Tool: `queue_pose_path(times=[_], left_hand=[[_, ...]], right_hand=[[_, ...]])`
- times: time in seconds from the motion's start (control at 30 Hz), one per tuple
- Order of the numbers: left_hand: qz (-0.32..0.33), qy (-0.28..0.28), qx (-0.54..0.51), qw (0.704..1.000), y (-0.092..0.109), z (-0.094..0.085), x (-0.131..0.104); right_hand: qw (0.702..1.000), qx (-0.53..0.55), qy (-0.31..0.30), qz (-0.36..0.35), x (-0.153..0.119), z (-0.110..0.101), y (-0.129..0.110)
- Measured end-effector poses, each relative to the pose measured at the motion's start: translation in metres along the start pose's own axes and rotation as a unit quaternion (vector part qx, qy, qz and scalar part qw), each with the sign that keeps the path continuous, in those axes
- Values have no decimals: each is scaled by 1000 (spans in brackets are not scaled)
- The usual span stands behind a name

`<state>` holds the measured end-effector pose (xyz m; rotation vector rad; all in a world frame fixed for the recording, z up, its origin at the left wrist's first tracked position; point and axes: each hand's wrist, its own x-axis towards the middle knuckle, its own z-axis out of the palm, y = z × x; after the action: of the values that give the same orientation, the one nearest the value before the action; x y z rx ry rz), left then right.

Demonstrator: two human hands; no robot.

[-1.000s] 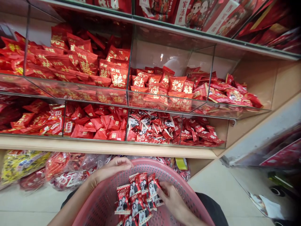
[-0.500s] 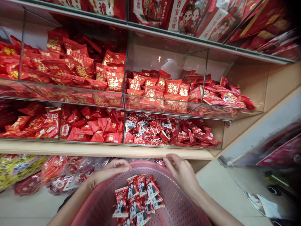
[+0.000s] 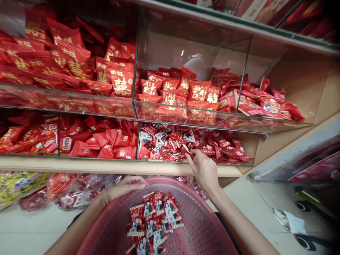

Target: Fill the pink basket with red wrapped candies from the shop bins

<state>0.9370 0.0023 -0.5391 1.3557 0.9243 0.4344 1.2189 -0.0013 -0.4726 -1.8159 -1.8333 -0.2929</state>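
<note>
A small red packet (image 3: 186,150) meets the right hand (image 3: 191,156) at the front of the bottom-shelf compartment; its long axis seems to slope from upper left down to lower right. Thumb and forefinger cover its near end, so whether they have closed on it cannot be told, nor can its printed face be read. Around it, similar packets (image 3: 159,141) with pale dotted edges lie jumbled at all angles behind a clear front panel.

Below, in the pink basket (image 3: 198,226), a cluster of couple-print packets (image 3: 152,225) lies face up, lettering towards the shelf, long axes running roughly away from the person; the nearest are cut off by the bottom edge. The left hand (image 3: 134,182) rests along the basket's far rim, its thumb out of sight; how firmly it grips cannot be told.

Above, larger red packets (image 3: 120,83) with gold characters fill the next shelf (image 3: 289,125). Bagged goods (image 3: 74,191) beneath the shelving are partly hidden by the left arm and basket.
</note>
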Motion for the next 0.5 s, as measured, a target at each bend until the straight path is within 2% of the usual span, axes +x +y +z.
queue_pose_path(times=[0.33,0.5], left_hand=[[-5,-10,19,1000,-9,-9,13],[-9,-14,24,1000,-8,-12,12]], right_hand=[[1000,9,20,-2,1,9,5],[997,62,37,-12,0,12,8]])
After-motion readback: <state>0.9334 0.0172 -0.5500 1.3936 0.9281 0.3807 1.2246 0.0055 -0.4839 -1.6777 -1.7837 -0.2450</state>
